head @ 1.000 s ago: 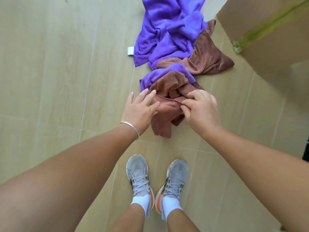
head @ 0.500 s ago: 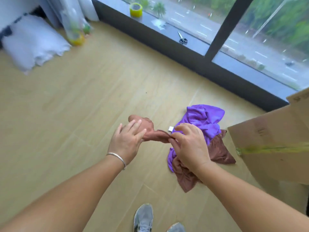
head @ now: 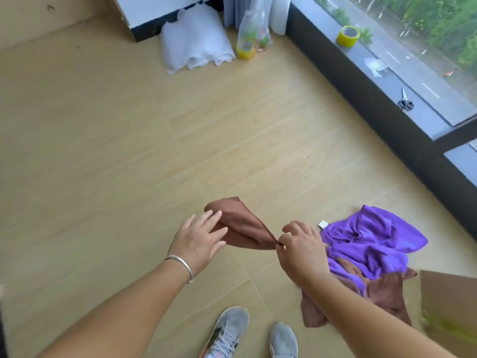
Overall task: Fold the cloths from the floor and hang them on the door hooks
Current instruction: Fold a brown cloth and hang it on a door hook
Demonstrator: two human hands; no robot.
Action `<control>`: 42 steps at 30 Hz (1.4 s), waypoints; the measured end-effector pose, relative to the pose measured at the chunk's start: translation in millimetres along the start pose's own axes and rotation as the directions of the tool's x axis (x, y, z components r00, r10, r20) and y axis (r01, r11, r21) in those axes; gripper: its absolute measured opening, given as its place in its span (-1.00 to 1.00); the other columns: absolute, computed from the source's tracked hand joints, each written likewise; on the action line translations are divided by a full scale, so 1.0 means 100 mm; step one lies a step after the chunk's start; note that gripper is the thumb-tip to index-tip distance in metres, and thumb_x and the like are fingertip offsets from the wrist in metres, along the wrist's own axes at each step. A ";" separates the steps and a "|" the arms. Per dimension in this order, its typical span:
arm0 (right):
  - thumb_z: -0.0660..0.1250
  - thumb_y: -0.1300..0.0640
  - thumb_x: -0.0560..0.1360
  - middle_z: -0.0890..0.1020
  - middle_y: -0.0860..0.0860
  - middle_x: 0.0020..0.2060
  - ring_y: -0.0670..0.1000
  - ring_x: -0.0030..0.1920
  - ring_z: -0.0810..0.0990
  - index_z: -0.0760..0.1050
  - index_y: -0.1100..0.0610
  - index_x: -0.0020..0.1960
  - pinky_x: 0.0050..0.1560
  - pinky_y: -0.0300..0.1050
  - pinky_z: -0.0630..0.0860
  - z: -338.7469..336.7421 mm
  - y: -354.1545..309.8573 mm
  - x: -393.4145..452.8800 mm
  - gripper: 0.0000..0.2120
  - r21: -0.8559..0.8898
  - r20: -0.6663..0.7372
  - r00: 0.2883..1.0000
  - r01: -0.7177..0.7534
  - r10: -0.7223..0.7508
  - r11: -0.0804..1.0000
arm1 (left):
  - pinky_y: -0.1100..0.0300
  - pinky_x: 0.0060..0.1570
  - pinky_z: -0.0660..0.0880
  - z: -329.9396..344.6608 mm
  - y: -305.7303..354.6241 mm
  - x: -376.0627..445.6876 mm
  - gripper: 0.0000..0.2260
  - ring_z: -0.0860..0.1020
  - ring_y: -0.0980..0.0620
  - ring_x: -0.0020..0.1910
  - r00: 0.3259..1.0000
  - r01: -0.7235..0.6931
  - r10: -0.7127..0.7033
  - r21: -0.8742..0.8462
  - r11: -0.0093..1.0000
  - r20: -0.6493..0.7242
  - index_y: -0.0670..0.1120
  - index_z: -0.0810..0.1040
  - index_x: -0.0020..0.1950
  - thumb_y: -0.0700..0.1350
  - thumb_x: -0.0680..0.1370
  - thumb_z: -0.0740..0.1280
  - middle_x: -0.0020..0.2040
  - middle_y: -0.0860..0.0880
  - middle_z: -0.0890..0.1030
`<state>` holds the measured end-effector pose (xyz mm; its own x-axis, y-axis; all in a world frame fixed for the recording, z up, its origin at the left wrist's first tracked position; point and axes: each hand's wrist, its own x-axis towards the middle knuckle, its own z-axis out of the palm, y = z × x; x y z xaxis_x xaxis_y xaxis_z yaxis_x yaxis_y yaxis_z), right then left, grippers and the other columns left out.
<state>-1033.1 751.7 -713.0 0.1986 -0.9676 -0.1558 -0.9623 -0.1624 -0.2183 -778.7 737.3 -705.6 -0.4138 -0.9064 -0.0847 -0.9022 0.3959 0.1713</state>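
A cardboard box stands just right of the purple cloth heaped on the floor. Right hand pinches a brown cloth corner in the air; left hand, fingers straight, rests flat against it; 2 tape rolls lie beyond

The right arm is covering part of the brown cloth in the floor pile. The cardboard box is running off the right edge, blurred. Both shoes are being cut off by the bottom edge.
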 end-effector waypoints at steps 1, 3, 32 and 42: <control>0.32 0.14 0.42 0.59 -0.01 -0.03 0.11 0.17 0.49 0.65 0.05 -0.11 0.15 0.01 0.35 0.16 0.05 -0.11 -0.86 -0.079 0.159 0.986 -0.036 0.048 0.996 | -0.10 0.06 0.56 0.10 0.03 -0.15 -0.72 0.61 -0.10 0.14 0.998 0.048 -0.048 -0.016 0.999 0.027 0.03 0.71 -0.04 -0.01 0.28 0.61 0.19 -0.10 0.62; 0.18 0.14 0.45 0.52 -0.02 0.05 0.09 0.23 0.38 0.58 0.00 0.05 0.23 -0.01 0.26 0.46 0.19 -0.33 -0.74 -0.246 0.394 0.901 -0.089 0.183 0.965 | -0.09 0.04 0.56 0.32 0.09 -0.43 -0.72 0.61 -0.10 0.14 0.988 0.134 -0.131 -0.026 0.991 0.079 0.03 0.71 -0.05 -0.01 0.27 0.61 0.18 -0.10 0.63; 0.31 0.02 0.53 0.30 0.09 0.44 0.12 0.52 0.03 0.47 -0.03 0.30 0.51 0.13 -0.02 4.18 0.12 1.34 -0.66 -0.276 0.347 0.887 0.408 -0.306 0.870 | -0.12 0.36 0.22 4.63 -1.16 -0.91 -0.54 0.12 -0.03 0.51 0.699 0.689 -0.663 -0.004 0.724 0.268 0.11 0.46 0.37 0.13 0.49 0.38 0.54 -0.03 0.21; 0.28 0.12 0.46 0.49 0.08 0.19 0.13 0.35 0.28 0.57 0.00 0.10 0.48 0.18 0.05 3.95 0.01 1.11 -0.77 -0.398 0.426 0.849 0.485 -0.311 0.779 | 0.00 0.33 0.24 4.51 -0.92 -1.05 -0.96 0.28 -0.02 0.42 0.648 0.752 -0.710 -0.079 0.655 0.276 0.02 0.62 -0.17 -0.13 0.44 0.42 0.32 -0.01 0.46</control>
<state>-938.7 720.8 -1110.8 0.5472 -0.6891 -0.4752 -0.7274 -0.6723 0.1375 -707.0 862.9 -1155.4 0.3389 -0.8274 -0.4477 -0.8923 -0.4335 0.1257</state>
